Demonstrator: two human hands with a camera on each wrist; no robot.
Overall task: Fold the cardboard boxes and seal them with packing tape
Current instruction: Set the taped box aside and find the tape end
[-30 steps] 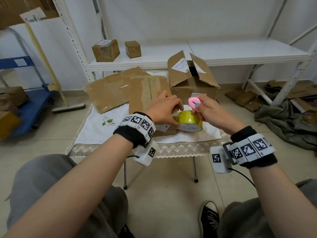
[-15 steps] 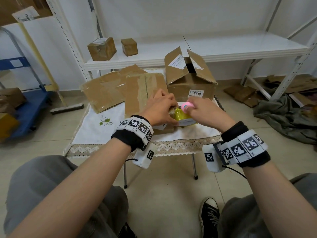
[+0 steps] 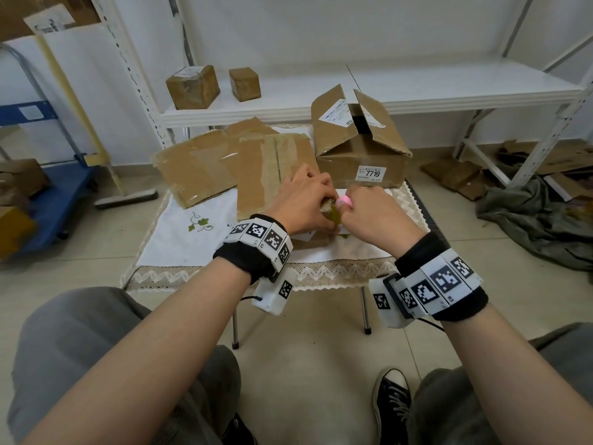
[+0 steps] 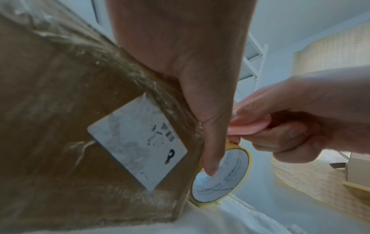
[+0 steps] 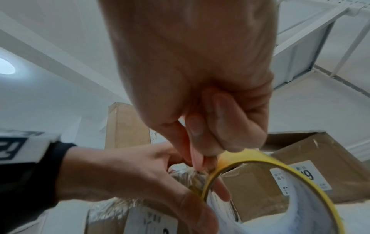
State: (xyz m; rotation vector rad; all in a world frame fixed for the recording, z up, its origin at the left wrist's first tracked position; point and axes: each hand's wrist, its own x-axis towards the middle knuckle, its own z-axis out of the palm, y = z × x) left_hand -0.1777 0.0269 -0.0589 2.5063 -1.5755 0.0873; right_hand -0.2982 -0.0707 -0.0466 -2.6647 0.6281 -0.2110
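Observation:
A brown cardboard box (image 3: pixel 266 175) with shiny tape along its top stands on the small table. My left hand (image 3: pixel 305 200) grips its near right corner, fingers over the taped edge (image 4: pixel 140 76) and thumb (image 4: pixel 210 158) reaching down to the yellow tape roll (image 4: pixel 220 178). My right hand (image 3: pixel 375 216) holds a pink cutter (image 3: pixel 345 200) in a fist. The cutter's tip (image 5: pixel 195 152) is against the tape between the box and the roll (image 5: pixel 260 159). In the head view the roll (image 3: pixel 333 217) is almost hidden between my hands.
An open box labelled 7719 (image 3: pixel 359 155) stands just behind my hands. Flattened cardboard (image 3: pixel 192 168) lies at the table's back left on the white cloth (image 3: pixel 192 245). Two small sealed boxes (image 3: pixel 192 86) sit on the white shelf. A blue cart (image 3: pixel 48 200) stands left, grey fabric (image 3: pixel 539 220) right.
Both hands have closed together at the box's corner. The roll, plainly seen a second ago, is now nearly covered, and the pink cutter has come down onto the tape.

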